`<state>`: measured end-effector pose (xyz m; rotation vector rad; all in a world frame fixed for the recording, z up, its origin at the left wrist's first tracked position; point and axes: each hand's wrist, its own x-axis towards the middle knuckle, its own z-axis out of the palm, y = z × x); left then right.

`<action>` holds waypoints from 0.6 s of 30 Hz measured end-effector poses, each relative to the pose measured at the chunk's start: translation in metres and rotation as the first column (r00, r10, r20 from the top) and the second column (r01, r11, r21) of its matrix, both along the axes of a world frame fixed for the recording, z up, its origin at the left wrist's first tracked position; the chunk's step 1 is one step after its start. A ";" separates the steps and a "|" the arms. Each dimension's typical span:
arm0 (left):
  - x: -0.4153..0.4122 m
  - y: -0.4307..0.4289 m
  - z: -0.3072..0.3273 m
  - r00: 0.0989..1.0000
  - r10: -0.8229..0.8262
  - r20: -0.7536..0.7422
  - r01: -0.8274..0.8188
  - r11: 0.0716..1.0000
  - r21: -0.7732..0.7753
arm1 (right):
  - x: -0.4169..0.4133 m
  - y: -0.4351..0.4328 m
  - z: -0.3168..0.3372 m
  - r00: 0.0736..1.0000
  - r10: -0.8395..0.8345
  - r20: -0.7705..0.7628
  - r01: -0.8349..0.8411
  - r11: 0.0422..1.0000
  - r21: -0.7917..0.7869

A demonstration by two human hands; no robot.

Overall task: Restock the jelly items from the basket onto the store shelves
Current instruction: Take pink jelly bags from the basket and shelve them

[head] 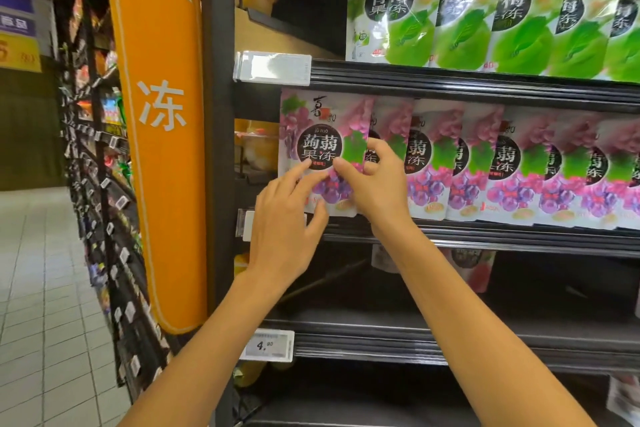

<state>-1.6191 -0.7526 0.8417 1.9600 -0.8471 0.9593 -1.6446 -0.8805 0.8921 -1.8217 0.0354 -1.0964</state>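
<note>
A purple grape jelly pouch [320, 128] stands upright at the left end of the middle shelf [485, 234], in front of a row of like pouches [512, 166]. My left hand [287, 225] touches its lower front with straight fingers. My right hand [374, 184] pinches its right edge, thumb on the front and fingers curled behind. The basket is out of view.
Green jelly pouches [485, 7] line the shelf above. The shelf below holds a red pouch [471, 267] at the back and a price tag [268, 345] on its rail. An orange jelly sign [162, 135] stands left, beside a tiled aisle floor [41, 288].
</note>
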 end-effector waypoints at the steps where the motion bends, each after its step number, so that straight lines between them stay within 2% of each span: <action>1: 0.000 0.000 -0.002 1.000 0.003 0.000 -0.003 1.000 0.005 | -0.003 -0.002 -0.002 1.000 -0.004 0.017 0.004 0.999 -0.032; 5: 0.002 -0.002 -0.006 1.000 0.023 0.007 -0.023 1.000 0.008 | -0.014 -0.004 -0.020 0.988 -0.075 0.136 0.098 0.980 -0.172; 7: 0.001 -0.003 -0.008 1.000 0.030 0.009 -0.030 1.000 0.011 | -0.016 -0.007 -0.029 0.980 -0.133 0.148 0.164 0.962 -0.220; 18: -0.001 -0.004 -0.010 0.998 0.068 -0.004 -0.068 0.994 0.083 | -0.009 -0.012 -0.042 0.964 -0.240 0.116 0.262 0.935 -0.241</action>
